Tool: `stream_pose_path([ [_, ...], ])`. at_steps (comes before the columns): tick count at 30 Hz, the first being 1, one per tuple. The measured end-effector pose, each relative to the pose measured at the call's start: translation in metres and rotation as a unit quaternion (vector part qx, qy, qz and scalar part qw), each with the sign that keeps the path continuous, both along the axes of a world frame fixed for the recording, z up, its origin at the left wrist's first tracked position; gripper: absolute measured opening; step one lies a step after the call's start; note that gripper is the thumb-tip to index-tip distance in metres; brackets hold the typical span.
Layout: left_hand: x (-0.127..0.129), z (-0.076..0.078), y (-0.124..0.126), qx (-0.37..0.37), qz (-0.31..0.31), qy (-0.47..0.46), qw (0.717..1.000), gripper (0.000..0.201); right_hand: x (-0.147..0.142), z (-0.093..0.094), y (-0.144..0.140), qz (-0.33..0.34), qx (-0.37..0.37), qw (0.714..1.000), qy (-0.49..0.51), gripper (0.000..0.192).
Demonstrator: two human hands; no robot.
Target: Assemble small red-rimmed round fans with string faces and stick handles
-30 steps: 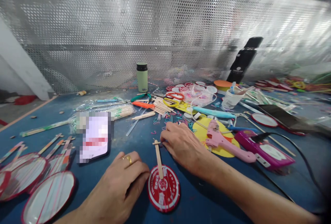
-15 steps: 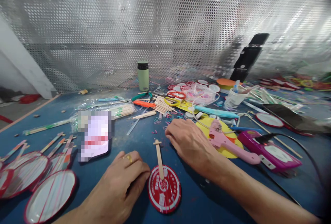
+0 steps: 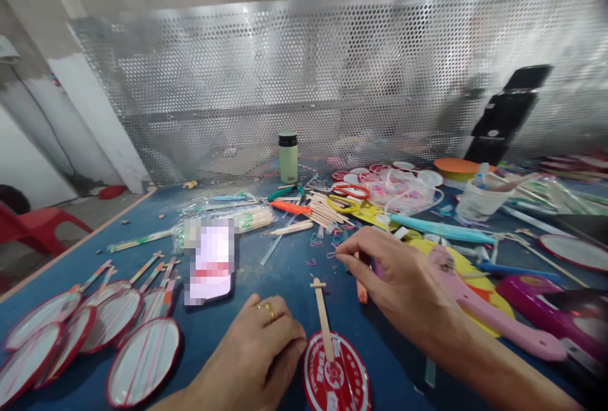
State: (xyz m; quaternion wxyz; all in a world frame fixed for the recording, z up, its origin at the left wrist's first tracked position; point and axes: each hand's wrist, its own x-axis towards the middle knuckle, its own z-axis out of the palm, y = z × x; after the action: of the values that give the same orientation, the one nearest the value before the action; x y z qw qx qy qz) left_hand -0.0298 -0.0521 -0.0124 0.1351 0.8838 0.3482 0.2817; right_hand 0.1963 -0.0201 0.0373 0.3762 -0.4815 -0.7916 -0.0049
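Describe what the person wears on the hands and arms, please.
Both hands are bare, without gloves. The left hand has a gold ring on one finger. The right hand has no ring in view, and the right forearm shows no sleeve.

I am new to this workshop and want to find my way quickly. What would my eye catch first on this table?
First, the two hands at the front: the left hand rests beside a red round disc with a wooden stick on it, and the right hand pinches something small. Next, the pink glue gun at the right, and the stack of red-rimmed discs at the left. Behind stands a green bottle.
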Motion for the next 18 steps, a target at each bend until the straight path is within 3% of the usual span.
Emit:
stream_pose_path([
  [10, -0.001, 0.010, 0.001, 0.012, 0.023, -0.004, 1.000, 0.018, -0.004, 0.025, -0.022, -0.020, 0.101, 0.991, 0.081, 0.014],
  [13, -0.003, 0.013, 0.001, 0.024, 0.024, -0.002, 0.999, 0.017, -0.001, 0.023, -0.022, -0.020, 0.110, 0.992, 0.050, 0.015],
  [18, -0.007, 0.012, 0.001, 0.037, 0.006, 0.023, 0.999, 0.015, 0.006, 0.012, -0.012, -0.052, 0.060, 0.994, -0.077, 0.027],
])
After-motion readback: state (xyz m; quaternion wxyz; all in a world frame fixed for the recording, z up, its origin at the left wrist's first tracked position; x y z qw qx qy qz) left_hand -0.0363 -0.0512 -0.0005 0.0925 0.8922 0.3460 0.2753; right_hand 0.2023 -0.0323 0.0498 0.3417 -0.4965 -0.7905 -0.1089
